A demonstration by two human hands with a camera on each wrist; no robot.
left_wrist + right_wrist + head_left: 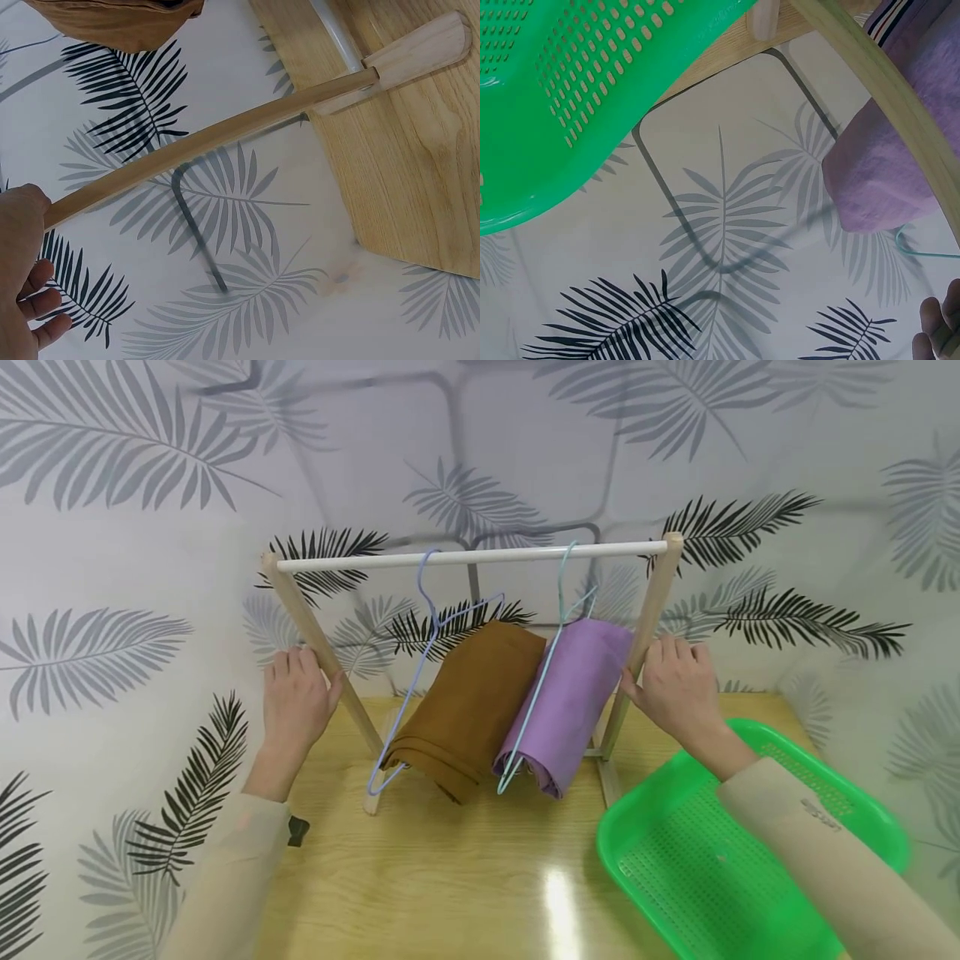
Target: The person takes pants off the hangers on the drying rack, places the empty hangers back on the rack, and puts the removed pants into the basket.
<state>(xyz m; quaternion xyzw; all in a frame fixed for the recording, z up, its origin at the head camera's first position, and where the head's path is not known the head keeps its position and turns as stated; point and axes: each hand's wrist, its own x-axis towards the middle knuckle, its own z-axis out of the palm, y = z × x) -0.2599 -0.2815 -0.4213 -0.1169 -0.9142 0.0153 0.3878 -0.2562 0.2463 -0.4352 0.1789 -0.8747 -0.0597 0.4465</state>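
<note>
A small wooden clothes rack (474,557) with a white rod stands on the table, its posts leaning. My left hand (296,702) holds the left post (187,148), the thumb lying against the wood. On the opposite side, my right hand (678,689) grips the right post (900,112), thumb on its inner edge. Between them, a folded brown cloth (468,710) hangs on a periwinkle hanger (416,681). Beside it is a folded purple cloth (577,693) on a mint-green hanger (543,681). Both hangers hook over the rod.
A green perforated basket (675,827) sits on the right of the wooden table (435,877), below my right forearm. Leaf-patterned covering (135,568) surrounds the table at the back and sides. Beside my left sleeve lies a small dark object (297,832).
</note>
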